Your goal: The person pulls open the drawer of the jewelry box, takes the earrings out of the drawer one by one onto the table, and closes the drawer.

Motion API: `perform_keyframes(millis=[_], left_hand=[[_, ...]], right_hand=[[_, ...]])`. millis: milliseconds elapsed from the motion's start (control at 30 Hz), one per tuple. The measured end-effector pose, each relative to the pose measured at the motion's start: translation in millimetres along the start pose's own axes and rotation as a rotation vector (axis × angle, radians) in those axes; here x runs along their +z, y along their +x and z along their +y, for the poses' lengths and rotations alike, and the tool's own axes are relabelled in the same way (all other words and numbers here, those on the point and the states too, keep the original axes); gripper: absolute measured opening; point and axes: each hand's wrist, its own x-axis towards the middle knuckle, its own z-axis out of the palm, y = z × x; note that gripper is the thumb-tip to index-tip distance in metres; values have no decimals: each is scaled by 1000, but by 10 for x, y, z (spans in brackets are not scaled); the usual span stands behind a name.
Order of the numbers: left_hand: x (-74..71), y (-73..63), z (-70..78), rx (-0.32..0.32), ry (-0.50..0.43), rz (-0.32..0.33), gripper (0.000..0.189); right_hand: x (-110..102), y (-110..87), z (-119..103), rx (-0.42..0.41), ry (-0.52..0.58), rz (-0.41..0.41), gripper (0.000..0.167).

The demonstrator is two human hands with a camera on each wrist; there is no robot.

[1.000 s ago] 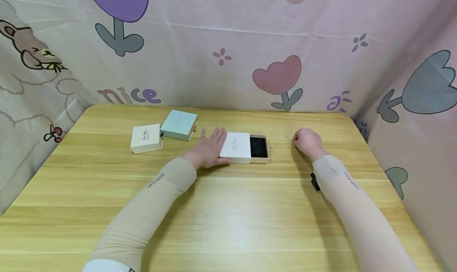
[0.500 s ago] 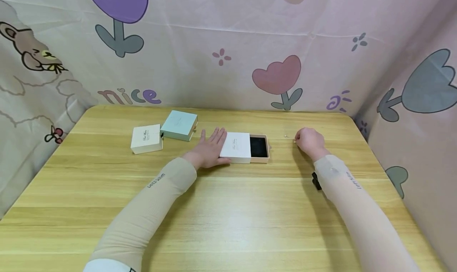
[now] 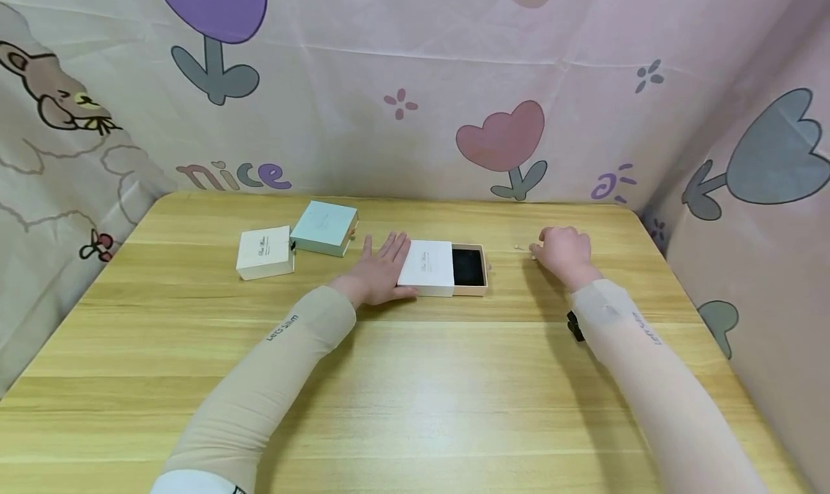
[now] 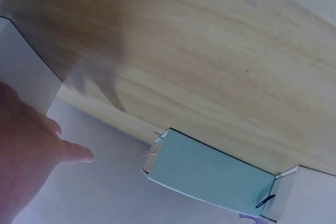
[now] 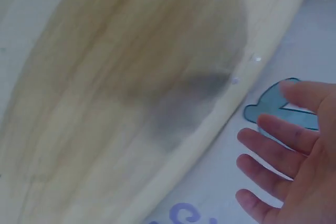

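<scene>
My left hand point(image 3: 378, 272) lies with straight, spread fingers on the left end of a white slide-out box point(image 3: 428, 263). The box's pink-edged drawer point(image 3: 470, 269), lined in black, is partly out to the right. Farther right, my right hand point(image 3: 563, 253) hovers at the table, and the right wrist view shows its fingers point(image 5: 281, 153) loosely bent with nothing between them. Close to its fingertips lie two tiny shiny pieces, one farther back point(image 3: 517, 247) and one nearer the hand point(image 3: 534, 257); they are too small to make out their kind.
A light blue box point(image 3: 326, 227) and a cream box point(image 3: 266, 252) stand shut, side by side, left of my left hand. Beneath my right wrist shows a black wrist-camera mount point(image 3: 575, 327). A patterned cloth point(image 3: 350, 105) hangs behind the wooden table point(image 3: 415, 393).
My right hand has shifted slightly right and its fingers have loosened. A second tiny shiny piece now shows by its fingertips. The left hand and the white box stay still.
</scene>
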Motion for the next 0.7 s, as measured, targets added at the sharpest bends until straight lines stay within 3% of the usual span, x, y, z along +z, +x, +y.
perform_keyframes(millis=[133, 400, 567, 700], left_hand=[[22, 19, -17, 7, -13, 12, 98], [59, 16, -41, 15, -78, 14, 99], [80, 31, -54, 7, -116, -4, 101], [106, 62, -82, 13, -166, 9, 104]], right_hand=[[-24, -4, -69, -82, 78, -15, 61], [68, -66, -306, -360, 256, -207, 103], [157, -96, -411, -408, 242, -256, 114], [196, -88, -446, -424, 228, -262, 112]])
